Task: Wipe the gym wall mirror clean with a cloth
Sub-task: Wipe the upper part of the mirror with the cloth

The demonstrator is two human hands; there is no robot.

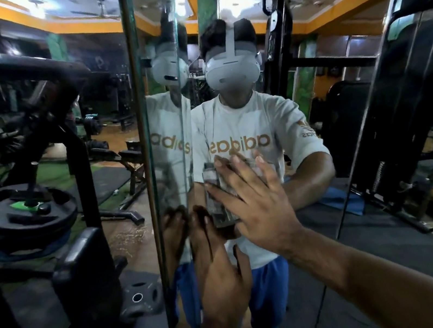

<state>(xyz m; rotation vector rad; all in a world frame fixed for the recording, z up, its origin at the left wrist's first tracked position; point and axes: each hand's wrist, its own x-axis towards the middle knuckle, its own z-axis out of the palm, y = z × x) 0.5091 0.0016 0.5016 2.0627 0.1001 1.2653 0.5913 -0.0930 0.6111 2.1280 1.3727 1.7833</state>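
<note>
I am looking at a gym. A black weight plate (24, 214) with a green hub sits on a dark steel machine frame (78, 164) at my left, and another plate (141, 296) lies low beside it. A tall wall mirror (358, 197) fills the view ahead, reflecting benches (130, 161), black rubber mats and more racks under an orange-trimmed ceiling (301, 26). A padded seat (85, 274) stands near the mirror's left edge.
</note>
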